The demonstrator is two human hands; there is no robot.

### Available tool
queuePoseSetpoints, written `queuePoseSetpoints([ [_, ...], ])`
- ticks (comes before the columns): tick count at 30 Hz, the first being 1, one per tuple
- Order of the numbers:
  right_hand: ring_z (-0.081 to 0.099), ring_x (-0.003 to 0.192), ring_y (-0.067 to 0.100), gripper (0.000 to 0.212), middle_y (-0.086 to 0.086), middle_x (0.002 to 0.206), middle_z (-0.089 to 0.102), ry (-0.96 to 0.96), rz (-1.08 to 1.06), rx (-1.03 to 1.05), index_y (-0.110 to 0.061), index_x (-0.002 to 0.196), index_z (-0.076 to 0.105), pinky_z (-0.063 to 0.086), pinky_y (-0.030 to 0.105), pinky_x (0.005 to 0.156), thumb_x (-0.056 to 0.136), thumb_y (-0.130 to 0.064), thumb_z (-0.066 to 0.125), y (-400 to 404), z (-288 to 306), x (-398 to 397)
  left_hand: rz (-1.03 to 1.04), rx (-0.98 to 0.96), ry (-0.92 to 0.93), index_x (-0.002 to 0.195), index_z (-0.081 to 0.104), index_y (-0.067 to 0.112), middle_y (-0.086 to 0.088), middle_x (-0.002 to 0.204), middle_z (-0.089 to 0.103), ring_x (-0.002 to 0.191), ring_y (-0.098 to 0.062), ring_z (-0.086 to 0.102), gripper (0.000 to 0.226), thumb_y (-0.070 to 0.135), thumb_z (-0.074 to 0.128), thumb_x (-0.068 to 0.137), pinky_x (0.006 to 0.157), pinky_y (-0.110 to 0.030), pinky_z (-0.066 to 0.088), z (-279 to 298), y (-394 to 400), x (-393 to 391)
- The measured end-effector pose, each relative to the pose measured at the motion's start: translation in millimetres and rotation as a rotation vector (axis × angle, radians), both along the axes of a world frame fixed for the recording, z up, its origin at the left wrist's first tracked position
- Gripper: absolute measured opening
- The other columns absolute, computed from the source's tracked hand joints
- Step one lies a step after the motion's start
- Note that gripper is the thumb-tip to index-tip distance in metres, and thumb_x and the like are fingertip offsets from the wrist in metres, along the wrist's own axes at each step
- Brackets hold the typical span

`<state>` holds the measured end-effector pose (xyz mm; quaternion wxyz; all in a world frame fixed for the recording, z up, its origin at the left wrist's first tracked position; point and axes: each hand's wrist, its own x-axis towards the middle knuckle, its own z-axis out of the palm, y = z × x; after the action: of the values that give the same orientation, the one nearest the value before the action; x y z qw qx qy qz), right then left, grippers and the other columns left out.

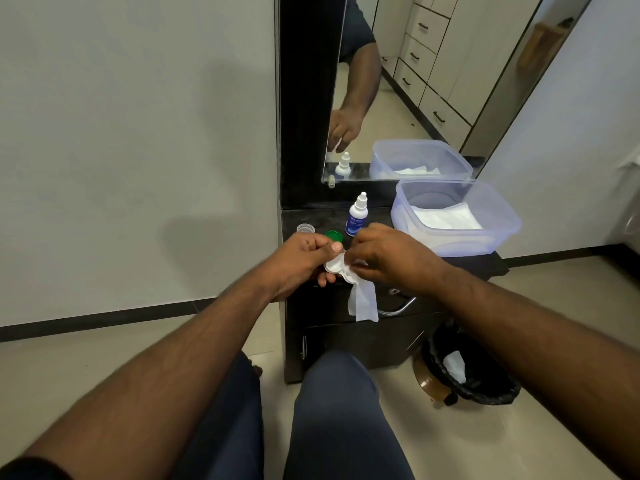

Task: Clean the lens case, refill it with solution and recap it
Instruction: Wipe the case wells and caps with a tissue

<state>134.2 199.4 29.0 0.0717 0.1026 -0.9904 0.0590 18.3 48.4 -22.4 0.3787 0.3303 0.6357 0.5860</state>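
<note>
head view: dark counter, mirror behind

1 head view, looking forward and down, close above dark counter.

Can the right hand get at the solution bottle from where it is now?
Probably yes: the bottle stands uncovered just beyond the right hand, but that hand grips the tissue and must free itself first.
</note>
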Motion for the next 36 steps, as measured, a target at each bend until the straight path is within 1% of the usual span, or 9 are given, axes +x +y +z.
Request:
queuePoseSetpoints([
  [5,0.053,0.097,0.022,0.021,0.009,0.102,0.062,0.029,-0.070,0.124,-0.010,0.104,0.065,0.038,0.026,0.079,0.089,-0.022,0.057,-10,-7,-5,0.045,-0.003,0.006,0.093,0.069,0.004,-0.015,0.074,0.068,0.059,-0.020,0.057,0.024,0.023,0.055,0.096,0.058,-0.026,0.049,-4,-1,-2],
  [10,0.049,0.083,0.018,0.016,0.007,0.092,0.062,0.085,-0.321,-0.079,-0.009,0.090,0.065,0.033,0.024,0.072,0.087,-0.023,0.058,-9,-24,-4,0.118,0.058,-0.071,0.100,0.068,0.001,-0.014,0.077,0.069,0.062,-0.019,0.062,0.019,0.013,0.055,0.096,0.057,-0.024,0.053,-7,1,2],
  [15,0.054,0.064,0.010,0.009,0.000,0.068,0.061,0.231,-0.725,-0.744,-0.010,0.073,0.065,0.045,0.022,0.059,0.080,-0.012,0.061,-25,-41,-2,0.180,0.133,-0.148,0.098,0.068,0.003,-0.013,0.080,0.071,0.066,-0.024,0.068,0.013,0.006,0.057,0.093,0.072,-0.037,0.061,-6,-1,5],
  [17,0.060,0.062,0.013,0.012,0.002,0.066,0.064,0.254,-0.862,-1.024,-0.010,0.069,0.066,0.053,0.027,0.060,0.080,-0.010,0.062,-31,-46,-4,0.192,0.163,-0.133,0.096,0.068,0.003,-0.013,0.085,0.072,0.072,-0.024,0.070,0.011,0.002,0.058,0.091,0.073,-0.036,0.061,-5,-2,7],
  [21,0.066,0.062,0.019,0.007,0.013,0.075,0.070,0.214,-0.997,-1.622,-0.003,0.080,0.069,0.052,0.028,0.055,0.082,-0.003,0.063,-42,-43,-15,0.231,0.171,-0.007,0.098,0.062,-0.009,-0.020,0.097,0.069,0.083,-0.018,0.070,0.013,-0.005,0.063,0.085,0.071,-0.025,0.058,-4,-5,9],
  [24,0.059,0.056,0.013,0.011,0.012,0.072,0.066,0.113,-0.988,-1.898,0.001,0.092,0.068,0.051,0.025,0.054,0.083,-0.003,0.063,-46,-34,-19,0.246,0.165,0.064,0.097,0.061,-0.011,-0.023,0.101,0.066,0.087,-0.017,0.067,0.017,-0.006,0.067,0.082,0.076,-0.024,0.056,-6,-7,7],
  [29,0.060,0.059,0.013,0.016,0.011,0.075,0.066,-0.117,-0.942,-2.003,-0.001,0.097,0.067,0.048,0.022,0.047,0.083,-0.006,0.064,-33,-29,-15,0.240,0.161,0.108,0.096,0.064,-0.011,-0.008,0.089,0.069,0.081,-0.007,0.069,0.017,-0.007,0.068,0.080,0.072,-0.018,0.054,-8,-6,7],
  [33,0.059,0.059,0.013,0.024,0.011,0.081,0.065,-0.198,-0.951,-1.983,-0.001,0.105,0.066,0.049,0.022,0.046,0.081,-0.006,0.065,-26,-27,-16,0.262,0.160,0.117,0.096,0.067,-0.008,-0.015,0.095,0.071,0.082,-0.011,0.070,0.016,-0.006,0.070,0.080,0.074,-0.020,0.055,-8,-5,8],
  [36,0.057,0.063,0.014,0.016,0.010,0.079,0.062,-0.203,-0.956,-2.008,-0.001,0.098,0.066,0.051,0.021,0.046,0.083,-0.005,0.063,-28,-26,-18,0.289,0.191,0.102,0.094,0.068,-0.008,-0.013,0.094,0.071,0.084,-0.010,0.071,0.014,-0.009,0.069,0.079,0.075,-0.019,0.055,-8,-4,11],
])
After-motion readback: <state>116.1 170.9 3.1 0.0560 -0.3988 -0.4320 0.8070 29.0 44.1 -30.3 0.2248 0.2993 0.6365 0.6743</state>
